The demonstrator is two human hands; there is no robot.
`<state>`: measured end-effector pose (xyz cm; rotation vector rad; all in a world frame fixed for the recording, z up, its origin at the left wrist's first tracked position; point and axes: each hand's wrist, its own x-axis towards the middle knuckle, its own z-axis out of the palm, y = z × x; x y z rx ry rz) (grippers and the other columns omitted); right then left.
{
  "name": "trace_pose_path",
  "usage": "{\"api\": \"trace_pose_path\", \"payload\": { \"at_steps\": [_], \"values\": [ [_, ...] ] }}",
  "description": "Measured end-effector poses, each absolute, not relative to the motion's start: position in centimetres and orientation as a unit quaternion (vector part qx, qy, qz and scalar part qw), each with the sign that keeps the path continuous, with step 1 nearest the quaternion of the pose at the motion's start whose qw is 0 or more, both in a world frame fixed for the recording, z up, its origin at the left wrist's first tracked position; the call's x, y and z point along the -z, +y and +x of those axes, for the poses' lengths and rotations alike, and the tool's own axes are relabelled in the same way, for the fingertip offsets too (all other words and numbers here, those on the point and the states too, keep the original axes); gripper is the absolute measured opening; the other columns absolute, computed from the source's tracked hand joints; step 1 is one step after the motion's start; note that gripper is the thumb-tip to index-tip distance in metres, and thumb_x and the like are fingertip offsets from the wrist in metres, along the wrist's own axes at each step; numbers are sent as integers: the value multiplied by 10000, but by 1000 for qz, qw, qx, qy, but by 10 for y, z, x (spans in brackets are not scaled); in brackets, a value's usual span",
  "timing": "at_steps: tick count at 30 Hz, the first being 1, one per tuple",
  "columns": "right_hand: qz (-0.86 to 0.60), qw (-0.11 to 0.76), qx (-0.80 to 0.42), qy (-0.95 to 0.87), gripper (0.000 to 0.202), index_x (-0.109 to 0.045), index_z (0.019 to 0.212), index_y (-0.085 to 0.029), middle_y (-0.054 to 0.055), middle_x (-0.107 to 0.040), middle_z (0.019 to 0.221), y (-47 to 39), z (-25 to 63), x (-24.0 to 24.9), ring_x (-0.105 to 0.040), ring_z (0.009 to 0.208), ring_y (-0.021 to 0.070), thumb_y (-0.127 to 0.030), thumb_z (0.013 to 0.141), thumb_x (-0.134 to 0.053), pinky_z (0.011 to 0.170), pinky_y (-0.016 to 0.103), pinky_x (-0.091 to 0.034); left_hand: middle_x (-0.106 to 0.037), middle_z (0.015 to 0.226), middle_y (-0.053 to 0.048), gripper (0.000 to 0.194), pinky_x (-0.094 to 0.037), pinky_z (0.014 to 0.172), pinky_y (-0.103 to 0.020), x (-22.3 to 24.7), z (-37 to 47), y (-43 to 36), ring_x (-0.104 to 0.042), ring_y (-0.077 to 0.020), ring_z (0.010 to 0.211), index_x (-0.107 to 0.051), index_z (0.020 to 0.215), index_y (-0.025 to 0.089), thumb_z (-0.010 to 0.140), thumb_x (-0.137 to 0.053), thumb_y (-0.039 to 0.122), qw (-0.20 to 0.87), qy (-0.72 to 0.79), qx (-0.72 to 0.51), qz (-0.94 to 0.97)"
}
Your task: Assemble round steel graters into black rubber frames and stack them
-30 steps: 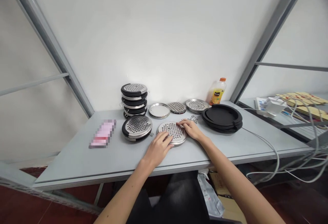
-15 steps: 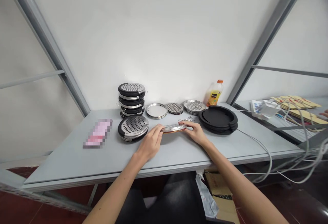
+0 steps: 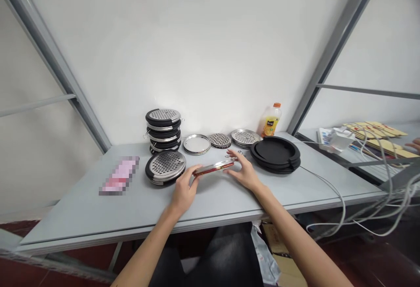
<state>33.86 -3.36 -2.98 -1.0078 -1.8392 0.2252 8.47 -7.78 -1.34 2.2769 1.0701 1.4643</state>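
A thin round metal disc (image 3: 213, 168), seen nearly edge-on, is tilted above the table with its right side higher. Its rim is silvery, and orange-red shows along the lower side. My left hand (image 3: 185, 190) grips its left edge between thumb and fingers. Around the right edge, my right hand (image 3: 244, 172) has thumb and fingers spread apart; any contact there is unclear. Just left of my left hand lies a perforated metal disc in a black holder (image 3: 166, 166). Small metal wire clips (image 3: 240, 153) lie behind my right hand, partly hidden.
Black-rimmed perforated discs form a stack (image 3: 164, 129) at back left. Along the wall are a plain metal plate (image 3: 197, 144), a coarse perforated disc (image 3: 220, 140), more perforated discs (image 3: 245, 137) and a juice bottle (image 3: 271, 120). Black round trays (image 3: 275, 153) sit right; a pixelated pink object (image 3: 120, 175) left.
The disc has tipped, its left side lower and its right side higher. My right hand's fingers have spread from its edge, while my left hand keeps hold. The view has shifted slightly.
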Motion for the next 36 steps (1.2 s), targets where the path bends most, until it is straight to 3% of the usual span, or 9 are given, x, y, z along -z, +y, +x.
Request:
{"api": "trace_pose_path", "payload": {
  "at_steps": [2, 6, 8, 11, 16, 23, 29, 34, 36],
  "values": [
    [-407, 477, -133, -767, 688, -463, 1352, -229, 114, -591, 1283, -36, 337, 28, -576, 1123, 272, -336, 732, -740, 966, 443, -457, -658, 1136, -82, 262, -504, 936, -346, 20, 83, -83, -627, -205, 1058, -574, 1177, 198, 927, -502, 223, 187, 381, -533, 732],
    [-363, 451, -215, -787, 264, -693, 1024, -201, 75, -713, 1060, -41, 331, 23, -654, 979, 252, -344, 804, -667, 907, 396, -499, -675, 1092, -88, 262, -526, 889, -326, 27, 85, -82, -657, -205, 995, -566, 1140, 173, 928, -517, 318, 283, 380, -573, 669],
    [-358, 454, -253, -776, 200, -718, 925, -193, 62, -742, 946, -42, 330, 23, -685, 882, 242, -348, 829, -635, 831, 372, -536, -682, 1080, -90, 262, -529, 885, -332, 27, 86, -79, -663, -210, 987, -570, 1120, 167, 927, -515, 335, 299, 381, -577, 658],
    [-374, 483, -235, -756, 209, -717, 967, -194, 68, -746, 956, -40, 332, 25, -697, 850, 241, -330, 832, -635, 784, 365, -555, -651, 1178, -96, 301, -493, 963, -364, 26, 86, -76, -627, -224, 1090, -562, 1188, 183, 918, -529, 312, 270, 395, -557, 679],
    [-377, 506, -39, -775, 270, -670, 1130, -235, 77, -700, 1127, -35, 342, 32, -654, 1021, 244, -242, 879, -569, 915, 417, -507, -525, 1373, -90, 517, -394, 1088, -410, 24, 89, -80, -487, -239, 1281, -437, 1376, 228, 876, -564, 198, 96, 424, -534, 725],
    [-369, 446, 110, -808, 258, -680, 1107, -252, 62, -714, 1094, -36, 340, 31, -652, 913, 232, -207, 867, -593, 818, 409, -534, -527, 1375, -100, 458, -404, 1094, -428, 29, 95, -81, -453, -229, 1314, -494, 1337, 200, 884, -553, 164, 30, 371, -449, 812],
    [-343, 423, 104, -832, 209, -689, 1022, -230, 59, -725, 995, -41, 330, 28, -637, 880, 223, -223, 819, -640, 802, 395, -527, -643, 1231, -95, 341, -454, 1048, -451, 36, 92, -77, -574, -231, 1185, -611, 1208, 188, 870, -586, 147, 13, 381, -440, 813],
    [-357, 396, 59, -844, 338, -654, 1120, -218, 100, -661, 1183, -47, 327, 23, -594, 1088, 273, -338, 805, -670, 933, 462, -487, -660, 1207, -87, 320, -440, 1059, -453, 34, 91, -75, -591, -218, 1163, -637, 1176, 195, 868, -584, 127, 55, 382, -448, 807],
    [-351, 366, 50, -860, 353, -632, 1185, -231, 95, -631, 1250, -46, 326, 24, -564, 1160, 282, -318, 844, -626, 979, 482, -465, -668, 1190, -91, 312, -429, 1065, -463, 33, 90, -74, -598, -219, 1155, -654, 1147, 186, 851, -595, 108, 78, 389, -452, 799]
  ]
}}
